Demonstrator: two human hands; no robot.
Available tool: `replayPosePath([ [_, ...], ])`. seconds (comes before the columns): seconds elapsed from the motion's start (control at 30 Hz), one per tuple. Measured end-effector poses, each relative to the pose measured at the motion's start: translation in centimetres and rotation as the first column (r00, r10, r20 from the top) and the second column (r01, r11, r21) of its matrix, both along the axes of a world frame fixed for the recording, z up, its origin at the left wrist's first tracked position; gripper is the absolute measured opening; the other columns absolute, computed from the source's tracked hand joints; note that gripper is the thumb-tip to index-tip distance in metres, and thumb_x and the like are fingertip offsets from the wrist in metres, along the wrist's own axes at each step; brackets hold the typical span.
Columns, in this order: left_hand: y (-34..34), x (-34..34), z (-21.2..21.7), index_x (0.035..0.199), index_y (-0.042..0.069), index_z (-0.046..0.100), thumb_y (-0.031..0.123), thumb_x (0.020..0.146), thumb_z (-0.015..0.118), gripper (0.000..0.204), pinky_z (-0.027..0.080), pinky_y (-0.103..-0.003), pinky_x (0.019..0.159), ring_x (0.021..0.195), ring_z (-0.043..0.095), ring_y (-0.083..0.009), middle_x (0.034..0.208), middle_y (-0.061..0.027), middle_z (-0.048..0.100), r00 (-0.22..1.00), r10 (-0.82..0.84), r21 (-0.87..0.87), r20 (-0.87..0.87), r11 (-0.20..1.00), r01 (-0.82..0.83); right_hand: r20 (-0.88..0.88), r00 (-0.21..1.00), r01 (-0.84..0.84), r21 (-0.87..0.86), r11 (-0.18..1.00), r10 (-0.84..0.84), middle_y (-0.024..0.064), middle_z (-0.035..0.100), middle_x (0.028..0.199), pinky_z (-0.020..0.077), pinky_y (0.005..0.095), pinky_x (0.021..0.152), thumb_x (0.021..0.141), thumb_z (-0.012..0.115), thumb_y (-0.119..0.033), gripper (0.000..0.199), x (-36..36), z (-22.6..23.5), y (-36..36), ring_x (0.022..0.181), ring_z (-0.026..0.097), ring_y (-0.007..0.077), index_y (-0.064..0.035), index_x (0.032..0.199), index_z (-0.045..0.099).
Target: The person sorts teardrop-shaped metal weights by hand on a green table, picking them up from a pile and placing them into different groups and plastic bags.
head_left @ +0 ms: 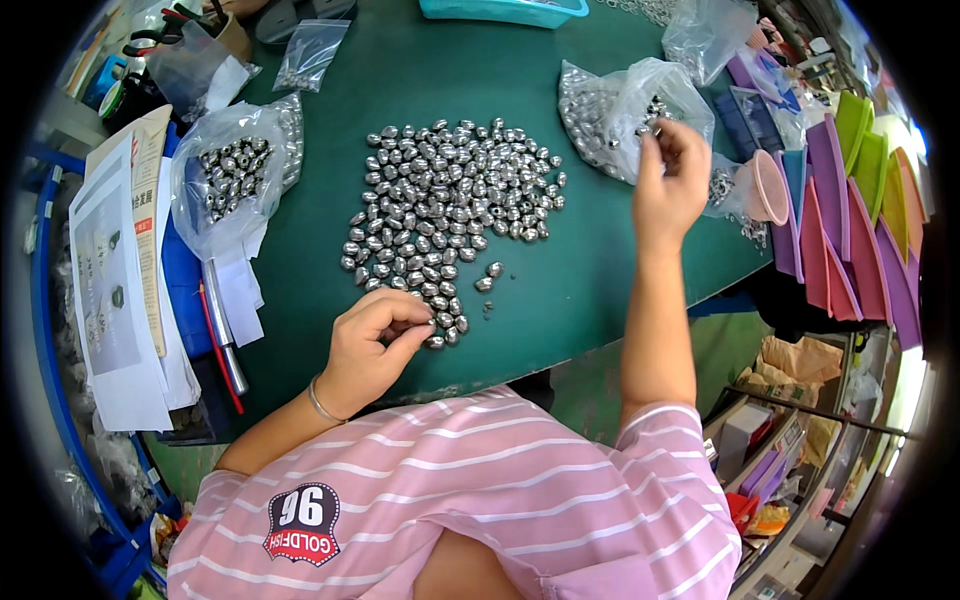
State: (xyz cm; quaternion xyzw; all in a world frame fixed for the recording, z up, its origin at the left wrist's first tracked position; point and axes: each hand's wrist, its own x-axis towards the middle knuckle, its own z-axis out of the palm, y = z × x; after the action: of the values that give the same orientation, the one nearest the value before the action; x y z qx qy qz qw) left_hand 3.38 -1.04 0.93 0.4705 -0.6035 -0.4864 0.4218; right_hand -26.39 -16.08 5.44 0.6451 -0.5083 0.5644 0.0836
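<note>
A broad pile of shiny silver oval beads (430, 190) lies on the green tabletop, trailing toward me. At its near end my left hand (372, 345) is closed, thumb and forefinger pinched beside the closest beads. What sits between those fingertips is too small to make out. My right hand (675, 185) is raised at the mouth of a clear plastic bag (672, 85) of small silver pieces at the far right. Its fingers curl toward the thumb, and whatever they hold cannot be made out. Two beads (488, 278) lie apart, right of the trail.
Left of the pile stands another open bag of beads (235, 175), near papers (120, 300) and a red pencil (222, 350). A blue tray (505, 10) is at the far edge. Colourful bins (835, 210) and a pink cup (768, 188) line the right.
</note>
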Motion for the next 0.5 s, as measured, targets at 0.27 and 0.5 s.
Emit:
replayPosePath([
  [0.27,-0.2,0.1,0.1,0.092,0.002,0.063,0.002,0.064,0.076,0.030,0.051,-0.033,0.072,0.084,0.060,-0.0257,0.103,-0.0116,0.056,0.863,-0.270,-0.228,0.428,0.891,0.392,0.079,0.927,-0.346,0.564,0.750,0.368,0.0107,0.063,0.088,0.0492,0.0302,0.072,0.079,0.062,0.003,0.013,2.3,-0.9,5.2,0.083,0.062,0.0214,-0.0002,0.092,0.063],
  [0.5,-1.0,-0.4,-0.6,0.087,0.002,0.063,0.001,0.065,0.076,0.026,0.051,-0.033,0.069,0.084,0.061,-0.0268,0.096,-0.0106,0.059,0.868,-0.126,-0.374,0.480,0.866,0.332,-0.112,0.758,-0.421,0.668,0.614,0.643,0.0099,0.060,0.097,0.0451,0.0394,0.082,0.073,0.067,0.002,0.021,6.3,-4.6,9.7,0.093,0.057,0.0305,-0.0027,0.093,0.063],
])
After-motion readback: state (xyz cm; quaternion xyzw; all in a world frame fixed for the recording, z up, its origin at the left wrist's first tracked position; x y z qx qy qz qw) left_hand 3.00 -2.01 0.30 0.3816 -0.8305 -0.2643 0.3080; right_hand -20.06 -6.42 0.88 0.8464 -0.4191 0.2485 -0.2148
